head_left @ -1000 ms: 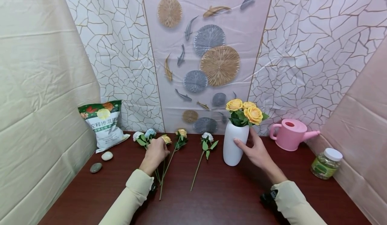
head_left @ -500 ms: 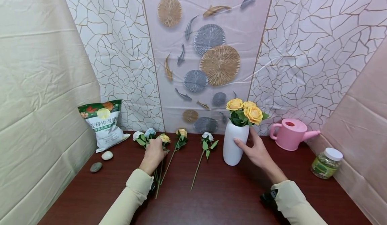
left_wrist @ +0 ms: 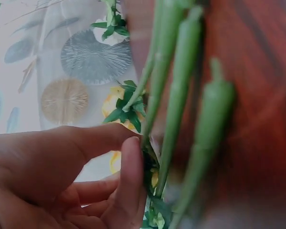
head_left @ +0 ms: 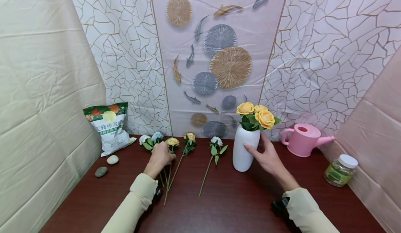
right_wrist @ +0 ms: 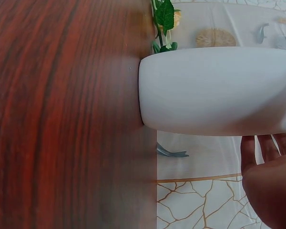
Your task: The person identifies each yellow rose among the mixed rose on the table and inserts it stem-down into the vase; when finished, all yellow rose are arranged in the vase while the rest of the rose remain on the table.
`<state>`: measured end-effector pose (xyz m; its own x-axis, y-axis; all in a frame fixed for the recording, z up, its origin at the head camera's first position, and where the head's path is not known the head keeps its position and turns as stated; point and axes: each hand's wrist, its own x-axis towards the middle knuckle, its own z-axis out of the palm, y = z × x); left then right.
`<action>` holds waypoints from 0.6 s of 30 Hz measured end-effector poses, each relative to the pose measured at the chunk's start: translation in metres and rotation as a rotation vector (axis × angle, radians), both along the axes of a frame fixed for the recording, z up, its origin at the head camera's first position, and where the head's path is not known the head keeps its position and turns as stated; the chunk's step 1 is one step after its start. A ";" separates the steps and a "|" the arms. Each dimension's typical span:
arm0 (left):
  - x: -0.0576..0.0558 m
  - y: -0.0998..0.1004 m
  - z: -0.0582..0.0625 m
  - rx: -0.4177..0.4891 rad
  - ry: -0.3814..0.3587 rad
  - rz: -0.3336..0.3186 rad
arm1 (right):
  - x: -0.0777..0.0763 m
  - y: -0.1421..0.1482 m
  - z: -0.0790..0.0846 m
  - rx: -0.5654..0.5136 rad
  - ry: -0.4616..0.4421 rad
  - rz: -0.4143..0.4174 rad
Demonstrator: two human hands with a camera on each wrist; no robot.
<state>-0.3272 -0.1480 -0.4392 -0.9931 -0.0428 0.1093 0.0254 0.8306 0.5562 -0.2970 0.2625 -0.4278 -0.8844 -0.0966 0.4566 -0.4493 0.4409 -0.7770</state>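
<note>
In the head view my left hand (head_left: 160, 156) is low over the left group of flowers, its fingertips pinching the stem of a yellow rose (head_left: 172, 142). The left wrist view shows thumb and forefinger meeting at the stems, with several green stems (left_wrist: 178, 95) beside them. A white flower (head_left: 144, 139) and a light blue flower (head_left: 157, 136) lie just beyond this hand. My right hand (head_left: 270, 158) holds a white vase (head_left: 245, 149), thumb on its front and fingers behind. The vase stands upright on the table, with yellow roses (head_left: 264, 118) in its mouth.
Another yellow rose (head_left: 189, 138) and a white rose (head_left: 216, 141) lie between the hands. A printed bag (head_left: 112, 132) and two stones (head_left: 112, 159) are at left. A pink watering can (head_left: 302, 141) and a lidded jar (head_left: 340, 170) stand at right.
The yellow rose at my left hand has shifted slightly, its stem end swinging left and then a little back. My right hand stays on the vase. The head view has turned slightly left.
</note>
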 end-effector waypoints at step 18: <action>0.014 0.016 0.049 0.358 0.172 -0.123 | 0.001 -0.001 0.001 -0.017 -0.009 0.020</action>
